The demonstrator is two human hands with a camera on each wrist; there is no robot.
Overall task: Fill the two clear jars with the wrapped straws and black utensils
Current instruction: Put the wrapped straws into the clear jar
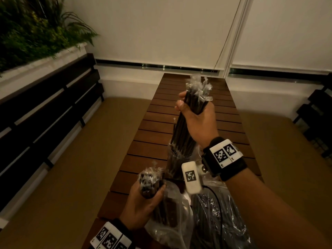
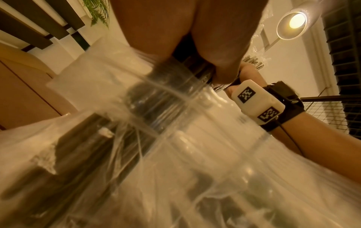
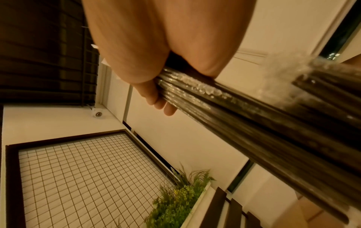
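Nearest, left hand (image 1: 143,200) clenched round wrapped black utensils (image 1: 150,184) above plastic bags (image 1: 212,218). Beyond, right hand (image 1: 195,115) gripping wrapped straws (image 1: 186,126), lower ends inside clear jar (image 1: 175,162) on slatted surface (image 1: 156,130). Only in left wrist view: ceiling lamp (image 2: 293,23).

Bare forearms, black wrist straps (image 1: 231,169), white camera blocks (image 1: 191,177) with black-and-white square markers, thin black cable (image 1: 220,209)

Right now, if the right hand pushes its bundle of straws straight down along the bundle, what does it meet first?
Probably the clear jar: the right hand grips the wrapped straws, whose lower ends already stand inside it on the wooden table. Depth is unclear.
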